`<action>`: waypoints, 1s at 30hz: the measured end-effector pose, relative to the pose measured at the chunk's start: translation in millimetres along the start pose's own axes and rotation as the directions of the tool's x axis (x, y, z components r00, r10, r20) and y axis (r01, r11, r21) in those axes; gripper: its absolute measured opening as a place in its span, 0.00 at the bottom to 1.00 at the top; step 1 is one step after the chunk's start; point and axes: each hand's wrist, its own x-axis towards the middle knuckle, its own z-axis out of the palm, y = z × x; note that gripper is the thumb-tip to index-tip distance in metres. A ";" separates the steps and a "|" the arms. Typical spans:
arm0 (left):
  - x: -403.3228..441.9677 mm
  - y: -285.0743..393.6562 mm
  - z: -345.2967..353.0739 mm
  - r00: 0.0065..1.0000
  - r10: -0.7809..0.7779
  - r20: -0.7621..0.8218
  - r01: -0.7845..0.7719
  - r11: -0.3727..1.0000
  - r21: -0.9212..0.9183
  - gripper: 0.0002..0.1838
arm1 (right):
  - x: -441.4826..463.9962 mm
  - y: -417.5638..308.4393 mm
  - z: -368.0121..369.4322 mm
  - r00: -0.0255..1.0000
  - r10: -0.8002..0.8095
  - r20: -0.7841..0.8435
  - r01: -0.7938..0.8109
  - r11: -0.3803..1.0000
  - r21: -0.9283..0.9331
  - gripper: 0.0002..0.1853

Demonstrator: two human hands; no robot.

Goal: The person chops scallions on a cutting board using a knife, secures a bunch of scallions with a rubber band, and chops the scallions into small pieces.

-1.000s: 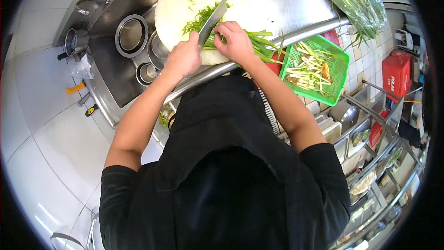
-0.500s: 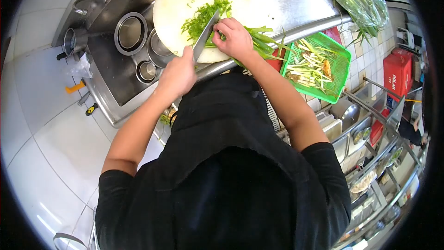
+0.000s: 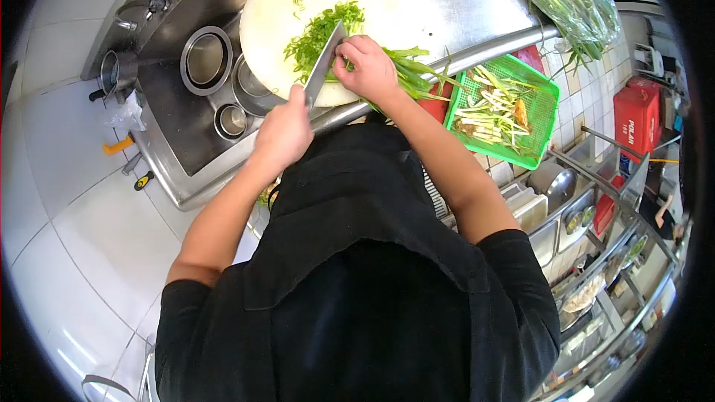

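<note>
My left hand (image 3: 287, 132) is wrapped round the handle of a kitchen knife (image 3: 324, 67), whose blade slants away from me over the round white cutting board (image 3: 272, 11). Curled fingers of my right hand (image 3: 369, 71) press on a bunch of scallions (image 3: 415, 74), close beside the blade. The long green ends trail off to the right past the board's edge. Chopped scallion greens (image 3: 322, 33) lie in a heap on the far side of the knife. The spot where the blade meets the bunch is partly hidden by my right fingers.
A steel sink (image 3: 167, 104) with several metal pots stands at left. A green basket (image 3: 555, 104) of scallion pieces sits to the right, below the steel counter's edge (image 3: 491, 46). Bagged scallions (image 3: 566, 11) hang over the counter at the upper right. Metal shelving (image 3: 596, 212) stands farther right.
The knife and my left hand have drawn back slightly toward me. My right hand stays on the bunch. The whole view has shifted a little.
</note>
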 end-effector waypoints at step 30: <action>-7.4 1.4 29.9 0.990 -0.139 0.014 0.139 0.990 -0.021 0.15 | -1.1 13.8 -10.0 0.996 -0.080 0.050 0.076 0.995 0.071 0.06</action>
